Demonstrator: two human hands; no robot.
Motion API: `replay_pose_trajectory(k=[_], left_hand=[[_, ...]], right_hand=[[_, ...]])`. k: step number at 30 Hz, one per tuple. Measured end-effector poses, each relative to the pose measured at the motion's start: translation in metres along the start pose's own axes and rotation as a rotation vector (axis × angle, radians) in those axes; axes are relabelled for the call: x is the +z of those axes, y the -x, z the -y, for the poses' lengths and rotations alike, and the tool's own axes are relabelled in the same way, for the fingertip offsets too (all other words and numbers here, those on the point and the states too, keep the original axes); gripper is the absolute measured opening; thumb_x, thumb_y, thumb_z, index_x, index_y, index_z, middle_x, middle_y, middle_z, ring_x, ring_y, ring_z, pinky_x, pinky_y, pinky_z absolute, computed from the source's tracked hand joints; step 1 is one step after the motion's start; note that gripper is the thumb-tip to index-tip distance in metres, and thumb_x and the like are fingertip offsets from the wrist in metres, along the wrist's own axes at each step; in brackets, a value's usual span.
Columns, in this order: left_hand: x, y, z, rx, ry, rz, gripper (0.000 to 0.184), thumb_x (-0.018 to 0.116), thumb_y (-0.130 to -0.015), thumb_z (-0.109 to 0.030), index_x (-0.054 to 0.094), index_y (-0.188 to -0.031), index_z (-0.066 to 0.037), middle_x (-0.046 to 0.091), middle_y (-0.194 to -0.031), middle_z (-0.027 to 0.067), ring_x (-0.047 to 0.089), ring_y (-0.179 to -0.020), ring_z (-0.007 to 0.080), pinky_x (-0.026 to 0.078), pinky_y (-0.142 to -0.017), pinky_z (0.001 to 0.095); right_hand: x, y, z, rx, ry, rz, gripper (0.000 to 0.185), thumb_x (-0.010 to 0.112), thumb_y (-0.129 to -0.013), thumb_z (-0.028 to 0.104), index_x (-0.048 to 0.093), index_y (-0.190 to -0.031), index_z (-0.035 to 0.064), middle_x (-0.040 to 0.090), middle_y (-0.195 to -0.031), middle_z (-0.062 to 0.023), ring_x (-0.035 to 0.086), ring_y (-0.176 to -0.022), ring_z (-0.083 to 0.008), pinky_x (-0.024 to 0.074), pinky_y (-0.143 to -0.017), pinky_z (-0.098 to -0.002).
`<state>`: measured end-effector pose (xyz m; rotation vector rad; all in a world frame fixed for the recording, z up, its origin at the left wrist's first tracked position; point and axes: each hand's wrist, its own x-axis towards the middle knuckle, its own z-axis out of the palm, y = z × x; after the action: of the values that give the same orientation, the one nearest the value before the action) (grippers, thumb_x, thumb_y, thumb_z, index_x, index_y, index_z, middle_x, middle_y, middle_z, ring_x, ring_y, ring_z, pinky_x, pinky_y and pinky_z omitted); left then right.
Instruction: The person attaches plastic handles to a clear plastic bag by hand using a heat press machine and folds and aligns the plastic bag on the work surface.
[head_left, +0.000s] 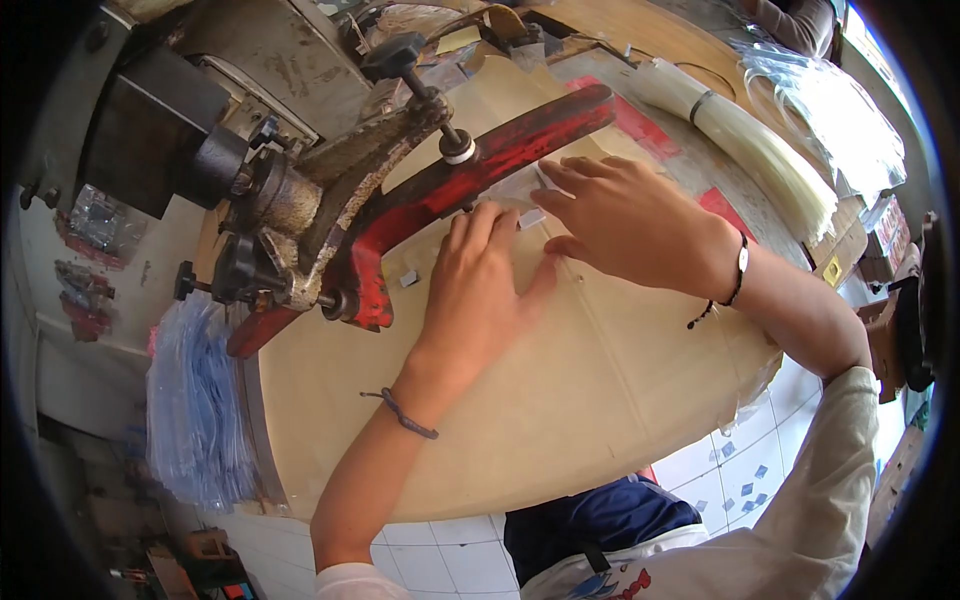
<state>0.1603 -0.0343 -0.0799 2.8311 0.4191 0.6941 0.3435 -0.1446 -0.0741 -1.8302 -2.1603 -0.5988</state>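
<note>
My left hand (pixel 478 285) lies over the brown paper-covered table, its fingers stretched toward the machine's red bar (pixel 490 155) and its thumb spread and blurred. To its right, my right hand (pixel 635 222) reaches in with fingers extended and thumb apart. Between the fingertips of both hands lies a clear plastic piece (pixel 518 187), partly hidden beneath the bar and fingers. A small white piece (pixel 531 217) sits between the two hands. Both hands look open, fingertips at or near the plastic; whether they press on it is unclear.
The press-like machine (pixel 290 190) with black knobs stands at the left. A bundle of bluish plastic strips (pixel 200 400) hangs by the left table edge. A tied translucent bundle (pixel 740 130) and clear plastic (pixel 830 110) lie at right. Another person's sleeve (pixel 800 25) shows top right.
</note>
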Motion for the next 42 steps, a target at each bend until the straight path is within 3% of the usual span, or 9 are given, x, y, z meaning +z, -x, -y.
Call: replay_pose_trajectory(k=[6, 9, 12, 15, 21, 24, 30, 33, 42], left_hand=[[-0.001, 0.003, -0.001, -0.002, -0.024, 0.021, 0.053, 0.071, -0.093, -0.025, 0.058, -0.129, 0.012, 0.059, -0.122, 0.0194, 0.058, -0.11, 0.0377, 0.049, -0.097, 0.0468], [0.001, 0.005, -0.003, 0.009, -0.041, 0.006, 0.053, 0.07, -0.093, -0.025, 0.058, -0.127, 0.015, 0.058, -0.122, 0.0201, 0.058, -0.111, 0.0382, 0.049, -0.097, 0.0472], [0.005, 0.009, -0.005, -0.008, -0.065, -0.016, 0.053, 0.069, -0.094, -0.025, 0.059, -0.125, 0.016, 0.058, -0.12, 0.0208, 0.059, -0.11, 0.0385, 0.051, -0.094, 0.0471], [0.004, 0.011, -0.01, -0.042, -0.097, -0.036, 0.049, 0.069, -0.093, -0.023, 0.061, -0.122, 0.016, 0.058, -0.116, 0.0216, 0.06, -0.107, 0.0384, 0.053, -0.091, 0.0466], [0.002, 0.01, -0.005, 0.011, -0.127, -0.02, 0.043, 0.068, -0.091, -0.018, 0.062, -0.118, 0.015, 0.058, -0.113, 0.0213, 0.06, -0.103, 0.0381, 0.053, -0.09, 0.0468], [0.003, 0.011, -0.003, 0.009, -0.119, -0.028, 0.043, 0.068, -0.091, -0.018, 0.062, -0.12, 0.014, 0.058, -0.112, 0.0204, 0.06, -0.104, 0.038, 0.053, -0.09, 0.0467], [0.003, 0.01, -0.006, -0.024, -0.1, -0.024, 0.041, 0.068, -0.091, -0.018, 0.063, -0.118, 0.012, 0.058, -0.111, 0.0196, 0.06, -0.105, 0.0375, 0.053, -0.089, 0.0464], [0.003, 0.01, -0.007, -0.034, -0.118, -0.014, 0.04, 0.068, -0.092, -0.019, 0.063, -0.116, 0.013, 0.057, -0.111, 0.0198, 0.061, -0.105, 0.0374, 0.054, -0.089, 0.0469], [0.004, 0.011, -0.004, -0.008, -0.099, -0.028, 0.04, 0.066, -0.09, -0.014, 0.061, -0.118, 0.015, 0.056, -0.112, 0.0211, 0.06, -0.106, 0.037, 0.054, -0.089, 0.0467]], right_hand=[[-0.012, -0.002, 0.007, -0.043, 0.001, 0.01, 0.035, 0.069, -0.095, 0.031, 0.07, -0.118, 0.004, 0.067, -0.128, -0.0108, 0.064, -0.115, -0.0216, 0.0514, -0.091, -0.0339], [-0.008, -0.002, 0.006, -0.014, -0.031, 0.012, 0.035, 0.069, -0.095, 0.03, 0.071, -0.119, 0.0046, 0.067, -0.126, -0.009, 0.064, -0.114, -0.0223, 0.052, -0.09, -0.0352], [-0.017, -0.006, 0.009, 0.094, -0.155, 0.183, 0.043, 0.072, -0.093, 0.031, 0.068, -0.128, 0.0062, 0.063, -0.137, -0.0115, 0.06, -0.123, -0.0285, 0.0486, -0.103, -0.0399], [-0.019, -0.007, 0.01, 0.098, -0.161, 0.198, 0.043, 0.072, -0.093, 0.03, 0.068, -0.128, 0.0056, 0.063, -0.137, -0.0115, 0.06, -0.123, -0.0284, 0.0484, -0.103, -0.0399], [-0.013, -0.007, 0.009, 0.043, -0.146, 0.108, 0.041, 0.073, -0.093, 0.027, 0.067, -0.125, 0.0027, 0.062, -0.138, -0.0117, 0.059, -0.124, -0.0286, 0.0465, -0.106, -0.04], [-0.007, -0.008, 0.01, -0.033, -0.167, -0.017, 0.032, 0.068, -0.095, 0.025, 0.07, -0.117, 0.0023, 0.068, -0.123, -0.0091, 0.06, -0.12, -0.0241, 0.0471, -0.103, -0.0368], [-0.004, -0.008, 0.013, -0.046, -0.109, 0.024, 0.033, 0.068, -0.095, 0.023, 0.069, -0.12, 0.0024, 0.067, -0.126, -0.0082, 0.059, -0.121, -0.0232, 0.0437, -0.106, -0.0395], [-0.01, -0.008, 0.017, 0.023, -0.144, 0.147, 0.039, 0.068, -0.094, 0.021, 0.065, -0.129, 0.0024, 0.062, -0.139, -0.0096, 0.055, -0.13, -0.0267, 0.0386, -0.115, -0.0446], [0.009, -0.002, 0.021, -0.028, -0.094, 0.017, 0.04, 0.056, -0.1, 0.019, 0.061, -0.133, -0.0032, 0.058, -0.145, -0.0163, 0.049, -0.141, -0.0282, 0.0325, -0.122, -0.0493]])
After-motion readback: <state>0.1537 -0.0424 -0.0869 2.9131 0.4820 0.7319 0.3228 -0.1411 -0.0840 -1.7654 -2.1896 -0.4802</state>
